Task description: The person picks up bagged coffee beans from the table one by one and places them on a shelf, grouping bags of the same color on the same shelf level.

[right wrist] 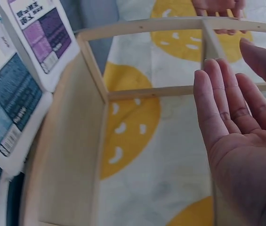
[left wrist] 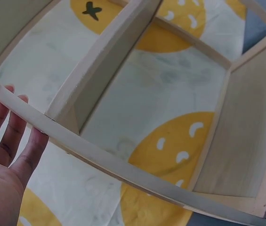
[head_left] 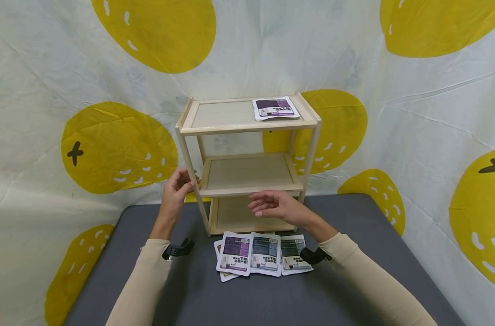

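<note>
A pale wooden three-tier shelf (head_left: 247, 129) stands on the grey table (head_left: 149, 290). One purple packet (head_left: 275, 108) lies on the right side of its top tier. My left hand (head_left: 182, 182) is at the shelf's left front post (left wrist: 100, 155) by the middle tier, with fairly straight fingers (left wrist: 8, 129) lying against the post. My right hand (head_left: 267, 206) hovers empty in front of the lower tiers, its fingers (right wrist: 222, 103) relaxed and spread. Below it, a purple packet (head_left: 234, 253), a blue packet (head_left: 265, 253) and a dark green packet (head_left: 294, 254) lie overlapping on the table.
A white cloth with big yellow spots (head_left: 117, 145) hangs behind and beside the table. Another packet edge (head_left: 224, 275) sticks out under the purple one. The middle tier (head_left: 249, 172) and bottom tier (head_left: 235, 215) hold nothing that I can see.
</note>
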A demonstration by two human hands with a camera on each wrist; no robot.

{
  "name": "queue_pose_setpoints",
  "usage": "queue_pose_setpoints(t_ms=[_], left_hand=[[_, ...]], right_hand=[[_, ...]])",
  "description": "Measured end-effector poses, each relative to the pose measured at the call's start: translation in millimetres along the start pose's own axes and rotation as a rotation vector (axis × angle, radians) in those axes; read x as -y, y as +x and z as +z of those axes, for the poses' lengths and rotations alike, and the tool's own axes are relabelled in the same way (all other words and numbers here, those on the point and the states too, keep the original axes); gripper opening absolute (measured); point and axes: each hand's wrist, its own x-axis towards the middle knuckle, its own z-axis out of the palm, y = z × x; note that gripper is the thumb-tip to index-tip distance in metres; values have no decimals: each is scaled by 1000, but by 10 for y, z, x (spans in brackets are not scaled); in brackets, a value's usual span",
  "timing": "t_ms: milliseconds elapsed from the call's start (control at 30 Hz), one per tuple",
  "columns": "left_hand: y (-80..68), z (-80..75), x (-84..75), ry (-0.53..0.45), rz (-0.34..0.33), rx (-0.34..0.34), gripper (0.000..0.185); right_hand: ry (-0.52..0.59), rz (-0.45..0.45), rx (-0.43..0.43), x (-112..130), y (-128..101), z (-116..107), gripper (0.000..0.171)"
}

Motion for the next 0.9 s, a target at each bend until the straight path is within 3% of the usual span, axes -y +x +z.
queue_pose_setpoints(t_ms=[467,900], left_hand=[[2,5,0,20,-2,-2,34],[-6,2,6,19,3,-5,26]], right_hand=[[-26,62,13,-401,8,213,56],[-15,111,6,-736,-20,434,60]])
